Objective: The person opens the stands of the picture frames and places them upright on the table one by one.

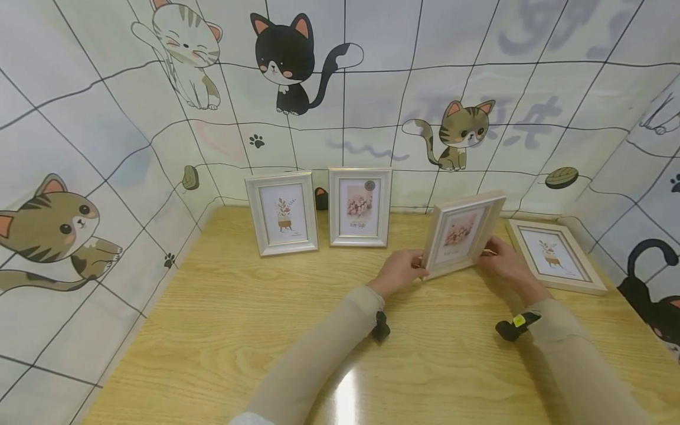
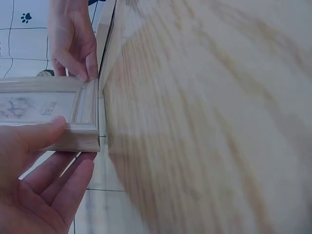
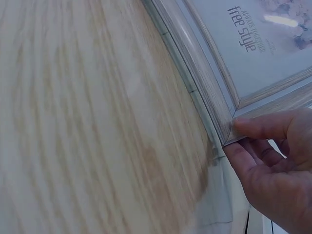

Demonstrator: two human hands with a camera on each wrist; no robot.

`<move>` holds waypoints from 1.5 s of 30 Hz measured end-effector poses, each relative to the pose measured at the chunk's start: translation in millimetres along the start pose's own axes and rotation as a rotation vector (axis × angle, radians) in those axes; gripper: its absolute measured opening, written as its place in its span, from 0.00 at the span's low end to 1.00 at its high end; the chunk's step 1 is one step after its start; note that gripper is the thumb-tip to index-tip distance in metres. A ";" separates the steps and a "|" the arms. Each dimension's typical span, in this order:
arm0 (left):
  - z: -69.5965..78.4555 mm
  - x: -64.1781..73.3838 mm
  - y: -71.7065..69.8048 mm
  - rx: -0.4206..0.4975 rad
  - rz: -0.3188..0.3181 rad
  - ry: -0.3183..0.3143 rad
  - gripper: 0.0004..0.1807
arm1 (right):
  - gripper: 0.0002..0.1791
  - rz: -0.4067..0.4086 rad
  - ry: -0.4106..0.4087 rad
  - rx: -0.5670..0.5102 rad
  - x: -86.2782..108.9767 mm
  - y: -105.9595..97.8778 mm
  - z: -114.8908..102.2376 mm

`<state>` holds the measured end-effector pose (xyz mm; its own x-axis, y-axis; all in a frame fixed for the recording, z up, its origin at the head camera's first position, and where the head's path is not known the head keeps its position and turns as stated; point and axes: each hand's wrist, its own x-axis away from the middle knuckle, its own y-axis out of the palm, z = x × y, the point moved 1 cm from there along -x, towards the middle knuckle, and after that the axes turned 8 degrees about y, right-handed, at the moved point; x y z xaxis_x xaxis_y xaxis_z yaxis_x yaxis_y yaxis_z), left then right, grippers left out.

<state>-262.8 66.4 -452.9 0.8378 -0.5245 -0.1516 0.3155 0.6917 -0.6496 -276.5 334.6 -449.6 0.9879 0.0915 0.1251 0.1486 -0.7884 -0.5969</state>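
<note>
- While my left hand pinches one lower corner of the tan frame, my right hand grips the other.
- I see it between a standing white frame and a flat-lying frame.

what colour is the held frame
The held frame is pale beige, seen best in the head view.

We see the left hand gripping a pale wooden picture frame at its left side, thumb over the front border. The right hand holds its right side. We make out a flower print inside, wood-grained tabletop beside it, and grid-lined sheeting with a paw print beyond.
</note>
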 end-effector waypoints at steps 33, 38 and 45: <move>19.6 -0.2 -3.8 -0.456 0.038 -0.013 0.22 | 0.25 0.108 -0.050 -0.189 -55.7 32.9 -26.1; 20.3 -1.0 0.8 -0.490 0.062 -0.026 0.21 | 0.25 0.103 -0.024 -0.136 -52.8 33.4 -31.9; 22.1 0.7 1.8 -0.492 0.082 -0.038 0.20 | 0.26 0.207 0.015 -0.004 -35.0 29.0 -48.4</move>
<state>-251.9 78.2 -437.7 0.8698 -0.4530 -0.1958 0.0077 0.4092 -0.9124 -308.9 279.1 -432.9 0.9966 -0.0813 0.0116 -0.0575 -0.7918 -0.6080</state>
